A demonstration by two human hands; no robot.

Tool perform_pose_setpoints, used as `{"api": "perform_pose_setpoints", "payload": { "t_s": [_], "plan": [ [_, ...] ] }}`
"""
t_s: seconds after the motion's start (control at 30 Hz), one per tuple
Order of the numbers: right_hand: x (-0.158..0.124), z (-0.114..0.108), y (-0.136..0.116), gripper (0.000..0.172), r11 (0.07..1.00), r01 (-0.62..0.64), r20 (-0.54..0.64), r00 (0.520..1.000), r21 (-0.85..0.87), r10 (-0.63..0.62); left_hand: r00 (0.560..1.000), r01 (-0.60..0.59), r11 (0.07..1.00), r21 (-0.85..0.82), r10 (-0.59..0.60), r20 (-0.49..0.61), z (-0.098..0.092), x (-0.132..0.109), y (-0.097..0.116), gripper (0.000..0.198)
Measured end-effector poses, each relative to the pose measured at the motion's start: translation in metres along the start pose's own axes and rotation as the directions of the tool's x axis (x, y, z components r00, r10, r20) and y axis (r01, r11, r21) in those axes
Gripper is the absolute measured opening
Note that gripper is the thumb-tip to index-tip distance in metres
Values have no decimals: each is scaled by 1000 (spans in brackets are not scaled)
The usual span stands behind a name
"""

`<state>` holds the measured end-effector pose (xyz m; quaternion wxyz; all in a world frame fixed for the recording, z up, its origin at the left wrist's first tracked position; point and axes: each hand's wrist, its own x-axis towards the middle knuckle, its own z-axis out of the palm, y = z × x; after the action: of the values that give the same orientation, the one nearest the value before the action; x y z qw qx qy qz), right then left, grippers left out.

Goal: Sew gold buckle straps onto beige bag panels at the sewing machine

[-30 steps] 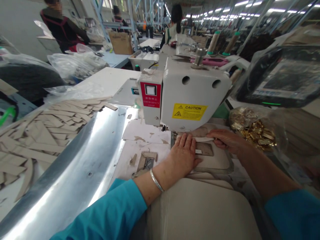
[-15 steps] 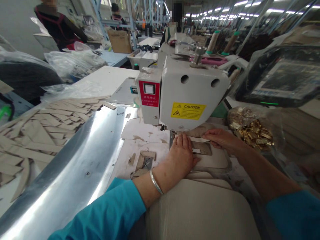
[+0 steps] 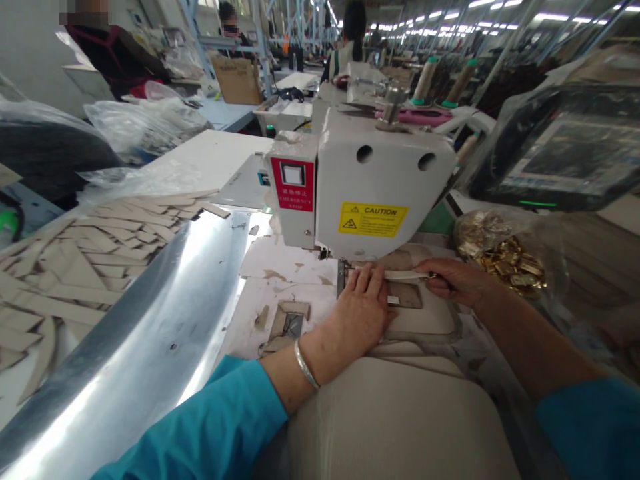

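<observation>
Left hand [image 3: 361, 310]: Down it pressed, palm low, fingers stretched out nearly side by side and gripping nothing, seemingly to pin the work flat.

Right hand [image 3: 453, 280]: And here was the pinch! Thumb and forefinger were closed on the near-right end of the strip; something small and dark showed at that grip, too small to tell.

Pale strip [image 3: 404, 275]: It ran straight between the two sets of fingers, probably drawn level so it lay without a crease; its far-left end was hidden beneath the left fingers.

Beige panel [image 3: 425, 323]: Under and to the right of the left fingers it lay, its rectangular recess [image 3: 410, 295] just on the near side of the strip, likely left uncovered so the edge could be seen.

Machine head [image 3: 385, 177]: Right above and beyond the left fingertips it loomed, near but apparently not touching, which may explain the low, flat hand.

Loose strips [image 3: 107, 250]: Heaped well to the left of the left fingers, presumably parked clear of the working spot.

Gold-coloured pieces [image 3: 523, 267]: Bagged just to the right of the right fingers, perhaps for an easy reach.

Panel stack [image 3: 400, 413]: On the near side of the left fingers, close to the body.
</observation>
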<state>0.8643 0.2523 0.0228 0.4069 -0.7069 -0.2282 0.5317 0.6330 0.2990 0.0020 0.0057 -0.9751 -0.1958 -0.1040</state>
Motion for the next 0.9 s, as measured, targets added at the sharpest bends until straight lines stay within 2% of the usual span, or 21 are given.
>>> {"api": "perform_pose_setpoints", "payload": {
  "t_s": [0.1,0.33,0.5,0.73,0.9],
  "plan": [
    [-2,0,-1,33,1000,9,26,1000,-24,-8,999,-3,1000,-1,3,39,-2,-1,0,59],
    [-8,19,-2,33,952,157,-32,985,-264,-172,990,75,997,17,-77,120,-8,-1,3,70],
    [-7,25,-3,34,939,161,-41,982,-304,-182,987,83,996,36,-87,134,-9,-2,3,73],
    [-12,32,-8,24,916,154,-69,979,-370,-193,992,99,995,18,-100,80,0,-6,2,75],
    [-6,30,-6,24,881,131,-95,976,-455,-194,987,116,993,-6,-115,109,0,-4,0,77]
  ]
}}
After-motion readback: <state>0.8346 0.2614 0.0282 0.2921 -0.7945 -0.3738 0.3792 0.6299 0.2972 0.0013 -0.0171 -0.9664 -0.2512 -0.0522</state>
